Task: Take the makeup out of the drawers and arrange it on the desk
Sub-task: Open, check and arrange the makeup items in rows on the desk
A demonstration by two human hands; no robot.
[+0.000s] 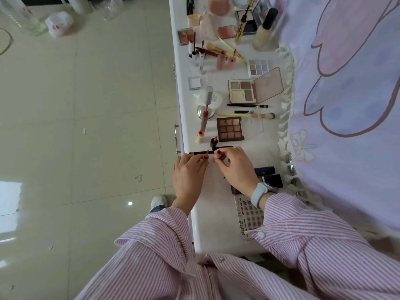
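Left hand pinched a red-tipped applicator wand; right hand pinched the lip gloss tube beside it. Both were over the near end of the white desk, just near of the brown eyeshadow palette.

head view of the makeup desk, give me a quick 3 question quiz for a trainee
1. True or false: the nine-pan brown eyeshadow palette lies open on the white desk.
2. What does the left hand pinch? A) a lip gloss wand with a red tip B) a powder brush C) a phone
3. Fill in: the right hand wears a pale ____ at the wrist.

Key
1. True; its pans face up, beyond the hands.
2. A; the right hand's fingers curl round the matching small tube beside it.
3. Watch, or wristband.
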